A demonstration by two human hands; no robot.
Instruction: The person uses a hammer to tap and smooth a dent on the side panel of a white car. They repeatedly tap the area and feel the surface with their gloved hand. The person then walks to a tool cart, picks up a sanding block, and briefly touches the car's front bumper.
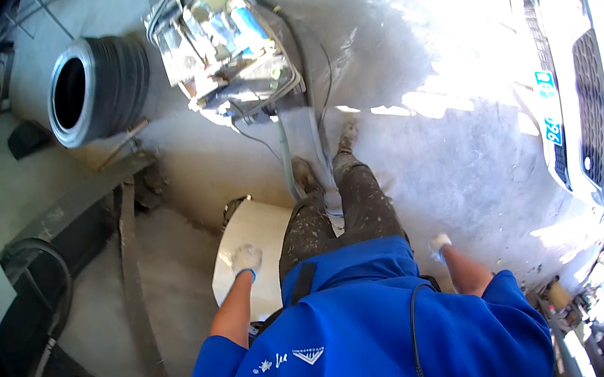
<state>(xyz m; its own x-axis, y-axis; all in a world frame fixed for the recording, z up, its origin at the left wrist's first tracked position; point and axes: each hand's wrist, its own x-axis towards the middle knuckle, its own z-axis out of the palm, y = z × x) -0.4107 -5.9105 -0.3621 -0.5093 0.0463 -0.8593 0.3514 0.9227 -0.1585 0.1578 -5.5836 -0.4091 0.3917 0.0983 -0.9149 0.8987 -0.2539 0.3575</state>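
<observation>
My left hand [247, 258], in a pale work glove, hangs over a cream-coloured panel [262, 232] beside my left leg. Its fingers look loosely apart, and nothing shows in them; I cannot tell whether it touches the panel. Out on the other side, my right hand [440, 245] wears a pale glove too and hangs over the grey floor. Its fingers are too small and blurred to make out, and no held thing is visible. Both arms reach down beside my body, and my feet stand on the floor between the panel and some hoses.
A cluttered tool cart [289, 87] stands ahead, with hoses [286, 152] running down toward my feet. Stacked tyres [122, 71] are at the far left. Dark metal beams [137, 286] lie at the left. A white car [566, 77] is on the right.
</observation>
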